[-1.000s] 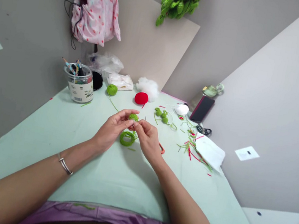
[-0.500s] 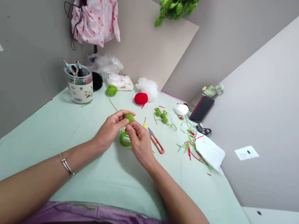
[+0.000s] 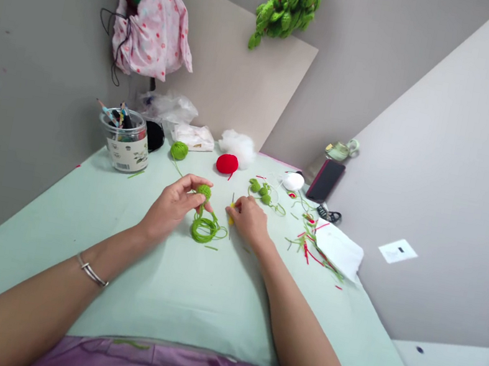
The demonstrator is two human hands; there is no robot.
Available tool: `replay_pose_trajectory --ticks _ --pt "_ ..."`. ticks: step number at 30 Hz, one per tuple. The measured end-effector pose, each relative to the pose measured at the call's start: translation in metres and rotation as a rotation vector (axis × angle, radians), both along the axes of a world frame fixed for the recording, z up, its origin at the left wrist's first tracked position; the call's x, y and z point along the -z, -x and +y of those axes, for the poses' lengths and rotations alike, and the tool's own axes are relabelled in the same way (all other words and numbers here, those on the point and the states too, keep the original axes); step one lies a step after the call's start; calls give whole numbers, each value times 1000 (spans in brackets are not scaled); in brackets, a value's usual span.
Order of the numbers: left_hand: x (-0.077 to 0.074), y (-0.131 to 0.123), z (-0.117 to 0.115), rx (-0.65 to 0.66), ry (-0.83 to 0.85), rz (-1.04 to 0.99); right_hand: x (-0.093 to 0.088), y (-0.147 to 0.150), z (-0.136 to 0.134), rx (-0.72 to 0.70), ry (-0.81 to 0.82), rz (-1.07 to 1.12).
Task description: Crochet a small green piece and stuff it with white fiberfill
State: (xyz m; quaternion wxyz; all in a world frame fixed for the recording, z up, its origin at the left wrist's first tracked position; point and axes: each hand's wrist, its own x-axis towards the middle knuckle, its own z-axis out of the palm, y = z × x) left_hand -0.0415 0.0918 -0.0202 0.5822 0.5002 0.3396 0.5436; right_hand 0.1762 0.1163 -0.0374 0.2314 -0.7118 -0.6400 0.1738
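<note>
A small green crocheted piece (image 3: 204, 191) is pinched in the fingers of my left hand (image 3: 173, 203). Green yarn runs down from it to a loose coil (image 3: 203, 230) on the pale green cloth (image 3: 177, 297). To the right, my right hand (image 3: 249, 218) has its fingers closed on a thin tool with a yellow handle (image 3: 231, 219), its metal tip pointing away from me. My right hand and wrist cover the spot where the orange-handled snips were visible earlier.
Behind my hands lie a green yarn ball (image 3: 179, 150), a red ball (image 3: 227, 164) and white stuffing (image 3: 237, 148). A jar of pens (image 3: 126, 146) stands left. Green pieces (image 3: 261, 191), yarn scraps (image 3: 308, 249), white paper (image 3: 339, 250) and a phone (image 3: 325, 181) are right.
My right hand has let go of the green piece, moved right and closed on the yellow-handled tool. My left hand still holds the green piece. The view has shifted slightly.
</note>
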Motion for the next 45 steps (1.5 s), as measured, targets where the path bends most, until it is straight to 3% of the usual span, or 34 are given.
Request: replay_pose_trajectory --ticks 4,9,17,20,23,30,37,45 --pt "2 -1 -2 13 -1 81 7 6 4 42 9 -1" --pt "3 0 1 1 -3 121 -5 5 0 23 -22 210" --pt "6 4 5 -78 2 166 -44 10 -44 -290 37 693" --pt "5 5 5 -121 6 195 -47 16 -55 -435 202 907" --pt "4 4 4 -138 0 217 -43 24 -58 -496 305 912" --pt "6 2 2 -158 -41 227 -34 36 -58 -456 326 937" --pt "12 -1 2 -228 -121 234 -37 42 -58 -364 383 1131" --pt "13 -6 -1 -215 -124 282 -40 53 -60 -305 323 1163"
